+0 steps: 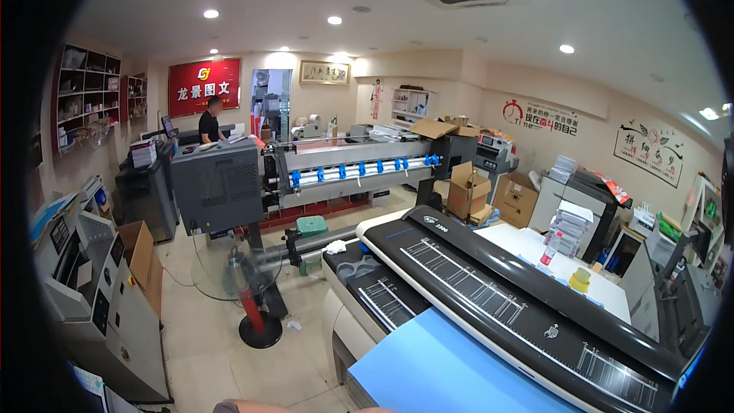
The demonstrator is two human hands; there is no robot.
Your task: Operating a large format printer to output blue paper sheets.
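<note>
Neither of my hands shows. A strip of my bare arm (264,407), with a bit of dark sleeve at its left end, lies along the lower edge. Its hand cannot be made out. Nearest to it is a large light-blue sheet (451,367), which slopes over the front of a wide black-and-white large-format scanner (466,268). The sheet's far edge lies against the scanner's black bed, and its near part runs out of view. White guide marks line the black surfaces.
Behind stands a long roll machine (359,173) with blue rollers; a person (212,124) is beyond it. A red post on a round black base (260,330) stands on the floor. Grey machine left (122,329); white table (527,252) with bottle (550,251), yellow tape roll (579,281); cardboard boxes (466,193).
</note>
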